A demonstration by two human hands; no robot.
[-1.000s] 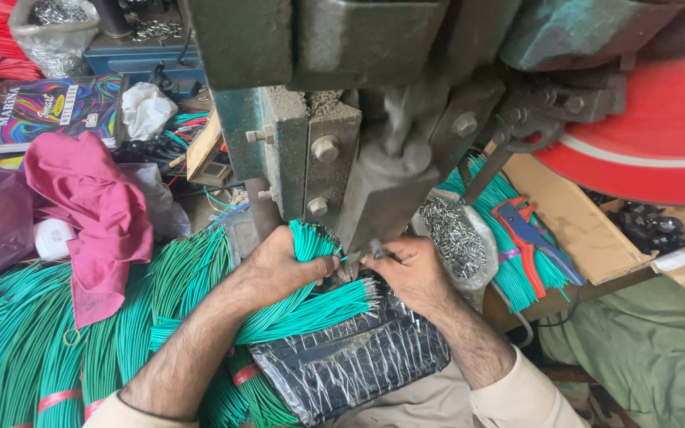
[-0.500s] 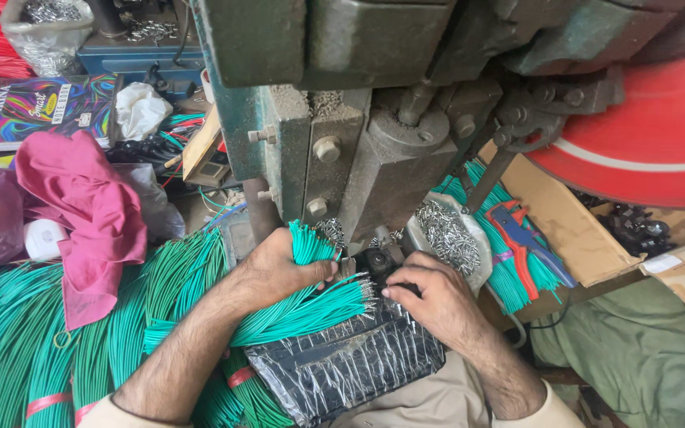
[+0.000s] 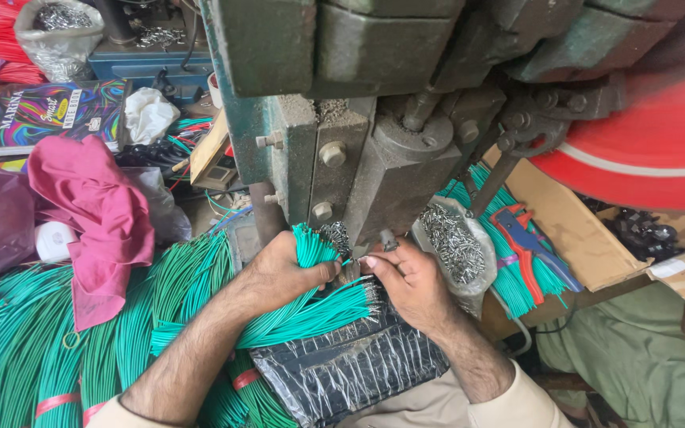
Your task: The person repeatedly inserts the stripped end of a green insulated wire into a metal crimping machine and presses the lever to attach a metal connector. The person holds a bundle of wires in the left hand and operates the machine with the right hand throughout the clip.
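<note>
Crowding a wire-strewn bench under the green press (image 3: 358,158): left hand (image 3: 283,269) gripping teal wires (image 3: 311,313), right hand (image 3: 406,281) seemingly pinching one.

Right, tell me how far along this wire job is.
Done: a fan of green wires lies across the black wrap, ends toward the press. In hand: left hand grips a bunch; right hand pinches one wire at the die. Left: big bundles lie at the left.

bare forearms (image 3: 200,357) — cream sleeves (image 3: 517,400) pushed back
</note>
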